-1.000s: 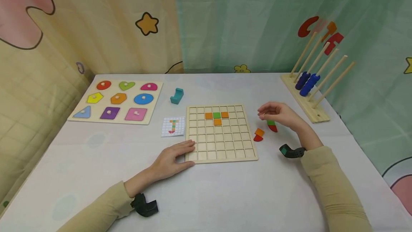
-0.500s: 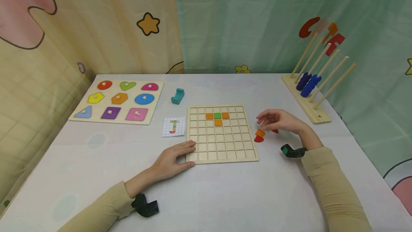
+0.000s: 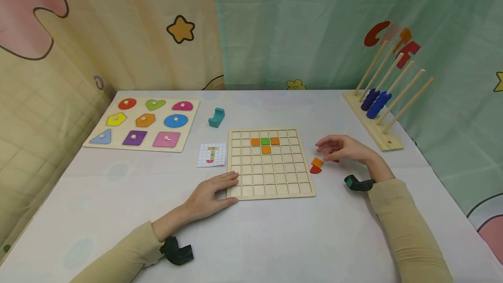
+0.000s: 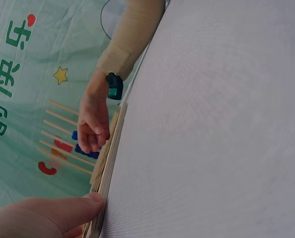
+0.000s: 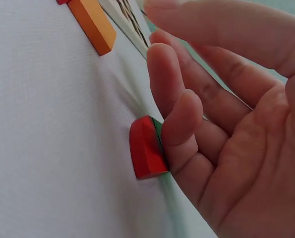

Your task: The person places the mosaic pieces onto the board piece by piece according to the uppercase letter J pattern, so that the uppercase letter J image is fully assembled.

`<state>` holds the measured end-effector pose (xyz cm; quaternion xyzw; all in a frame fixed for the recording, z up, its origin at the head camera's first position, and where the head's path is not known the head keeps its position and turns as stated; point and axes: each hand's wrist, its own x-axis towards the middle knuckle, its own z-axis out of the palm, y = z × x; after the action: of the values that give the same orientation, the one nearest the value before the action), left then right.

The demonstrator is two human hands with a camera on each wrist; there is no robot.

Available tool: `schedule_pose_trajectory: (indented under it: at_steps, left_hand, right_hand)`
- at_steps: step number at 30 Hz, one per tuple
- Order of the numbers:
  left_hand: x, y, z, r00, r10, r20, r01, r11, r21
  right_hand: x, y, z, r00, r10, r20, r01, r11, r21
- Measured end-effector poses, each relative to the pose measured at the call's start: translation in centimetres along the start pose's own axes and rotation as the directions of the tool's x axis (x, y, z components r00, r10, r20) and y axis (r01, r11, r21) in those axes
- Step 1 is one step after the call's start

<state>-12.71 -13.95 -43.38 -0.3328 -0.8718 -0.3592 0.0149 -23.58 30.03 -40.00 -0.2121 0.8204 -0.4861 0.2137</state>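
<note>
A wooden grid board (image 3: 279, 178) holds three orange squares (image 3: 266, 149) and a green square (image 3: 265, 141). My left hand (image 3: 206, 195) rests on its left edge, fingers spread. To the right of the board my right hand (image 3: 343, 148) hovers with loosely bent fingers, nothing seen between them. Under it, in the right wrist view, lie a red piece (image 5: 146, 148) and a mostly hidden green piece (image 5: 157, 130). An orange square (image 3: 317, 162) touches another red piece (image 3: 315, 170) nearby. A pattern card (image 3: 211, 155) lies left of the board.
A shape puzzle board (image 3: 129, 142) with knobbed pieces sits at the back left. Between it and the grid stands a teal curved block (image 3: 217, 117). At the back right is a wooden peg stand (image 3: 377, 132) with upright rods and blue beads (image 3: 379, 105).
My right hand has moved down toward the table's front and now covers the green piece in the head view. My left hand has stayed on the board.
</note>
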Motion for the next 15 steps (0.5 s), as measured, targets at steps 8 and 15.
schedule_pose_trajectory:
  at_steps: [8,15]
  left_hand:
    - [0.0,0.01,-0.05,1.0,0.016,-0.011,-0.016,1.0,-0.004]
    - [0.02,0.0,-0.01,1.0,0.018,-0.009,-0.018,1.0,-0.004]
  right_hand:
    - [0.22,-0.26,0.17,0.996,-0.007,0.088,0.012,0.998,-0.057]
    - [0.16,-0.68,0.66,0.994,-0.003,0.108,0.015,0.994,-0.105]
